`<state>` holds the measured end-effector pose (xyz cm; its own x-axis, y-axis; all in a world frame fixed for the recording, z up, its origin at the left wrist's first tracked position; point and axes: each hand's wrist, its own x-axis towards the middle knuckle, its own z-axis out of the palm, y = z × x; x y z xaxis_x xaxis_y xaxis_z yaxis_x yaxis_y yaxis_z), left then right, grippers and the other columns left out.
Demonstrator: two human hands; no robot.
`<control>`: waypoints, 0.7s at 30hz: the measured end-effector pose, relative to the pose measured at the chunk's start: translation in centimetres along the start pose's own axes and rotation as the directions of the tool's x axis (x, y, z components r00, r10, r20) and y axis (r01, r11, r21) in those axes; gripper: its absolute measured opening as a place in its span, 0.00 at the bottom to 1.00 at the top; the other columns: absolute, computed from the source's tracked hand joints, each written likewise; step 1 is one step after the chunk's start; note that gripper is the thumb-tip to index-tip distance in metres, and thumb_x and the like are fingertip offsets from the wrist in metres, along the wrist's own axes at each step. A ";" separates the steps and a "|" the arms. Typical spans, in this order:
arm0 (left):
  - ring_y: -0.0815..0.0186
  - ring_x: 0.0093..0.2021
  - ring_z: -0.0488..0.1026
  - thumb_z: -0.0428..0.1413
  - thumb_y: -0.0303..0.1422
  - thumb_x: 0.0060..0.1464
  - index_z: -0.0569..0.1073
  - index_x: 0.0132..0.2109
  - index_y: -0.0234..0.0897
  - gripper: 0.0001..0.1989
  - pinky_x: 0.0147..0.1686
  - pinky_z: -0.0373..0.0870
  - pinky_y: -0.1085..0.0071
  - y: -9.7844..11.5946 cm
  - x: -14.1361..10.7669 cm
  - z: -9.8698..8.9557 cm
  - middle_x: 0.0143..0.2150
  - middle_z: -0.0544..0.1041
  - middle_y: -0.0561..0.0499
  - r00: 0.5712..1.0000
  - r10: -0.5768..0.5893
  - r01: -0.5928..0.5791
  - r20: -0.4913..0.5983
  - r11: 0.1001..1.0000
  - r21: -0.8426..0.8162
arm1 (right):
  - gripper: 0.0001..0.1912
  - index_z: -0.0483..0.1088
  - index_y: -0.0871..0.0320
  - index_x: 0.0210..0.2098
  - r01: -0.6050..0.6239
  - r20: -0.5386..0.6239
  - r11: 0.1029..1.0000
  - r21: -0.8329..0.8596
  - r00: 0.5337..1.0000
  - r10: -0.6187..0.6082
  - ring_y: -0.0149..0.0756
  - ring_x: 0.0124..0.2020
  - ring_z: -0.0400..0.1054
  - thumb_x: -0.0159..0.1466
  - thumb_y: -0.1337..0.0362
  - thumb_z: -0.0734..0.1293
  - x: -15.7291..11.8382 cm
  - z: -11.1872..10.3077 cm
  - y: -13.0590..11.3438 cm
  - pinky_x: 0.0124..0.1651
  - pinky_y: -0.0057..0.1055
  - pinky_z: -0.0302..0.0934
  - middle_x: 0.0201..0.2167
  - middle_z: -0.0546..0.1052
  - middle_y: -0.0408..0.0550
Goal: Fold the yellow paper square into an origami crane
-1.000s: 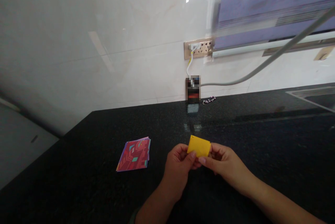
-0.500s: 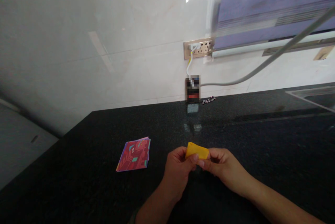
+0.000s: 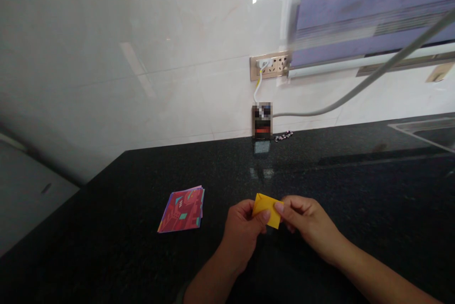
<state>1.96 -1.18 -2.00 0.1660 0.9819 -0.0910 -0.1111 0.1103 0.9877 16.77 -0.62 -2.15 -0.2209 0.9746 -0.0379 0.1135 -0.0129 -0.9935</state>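
Over the desk [image 3: 117,219], the left hand [image 3: 241,223] and right hand [image 3: 307,219] are flanking the yellow paper [image 3: 269,205], neither nearer; its upper edge is sloping down rightward. Closed fingers are pinching its left side and right edge, thumbs on top.

glossy black countertop [image 3: 124,176] with a colourful paper stack [image 3: 182,210], dark box [image 3: 262,122] and beaded strand [image 3: 284,136]

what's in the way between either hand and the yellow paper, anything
Nothing visible: the left hand and right hand both grip the yellow paper directly. The cards lie apart, left of both hands, on the counter.
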 end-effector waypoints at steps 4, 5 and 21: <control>0.73 0.21 0.58 0.57 0.37 0.42 0.69 0.24 0.32 0.11 0.21 0.54 0.77 -0.1 -0.1 0.1 0.19 0.65 0.55 0.999 -0.012 0.008 0.049 0.998 0.068 | 0.13 0.66 0.58 0.29 0.011 0.063 0.995 0.096 0.998 -0.017 0.28 0.23 0.61 0.50 0.56 0.68 0.0 0.1 -0.4 0.25 0.24 0.55 0.22 0.68 0.41; 0.74 0.21 0.57 0.57 0.37 0.42 0.69 0.23 0.32 0.11 0.21 0.53 0.77 -0.2 -0.2 0.1 0.19 0.64 0.56 0.997 -0.017 0.012 0.073 0.997 0.081 | 0.13 0.66 0.58 0.29 0.009 0.082 0.993 0.120 0.996 -0.019 0.28 0.24 0.62 0.49 0.57 0.69 0.0 0.2 -0.4 0.26 0.25 0.56 0.23 0.69 0.41; 0.74 0.21 0.56 0.57 0.35 0.42 0.67 0.23 0.32 0.10 0.21 0.52 0.76 -1.0 -0.3 0.1 0.19 0.63 0.56 0.990 -0.056 0.040 0.128 0.992 0.123 | 0.13 0.65 0.58 0.28 0.013 0.097 0.990 0.140 0.995 -0.027 0.26 0.21 0.59 0.52 0.55 0.67 0.0 0.2 0.0 0.24 0.23 0.53 0.21 0.66 0.39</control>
<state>2.08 -1.58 -2.91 0.2965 0.9463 -0.1293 0.0172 0.1301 0.9914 16.61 -0.64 -2.13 -0.3173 0.9481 -0.0212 -0.0265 -0.0312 -0.9992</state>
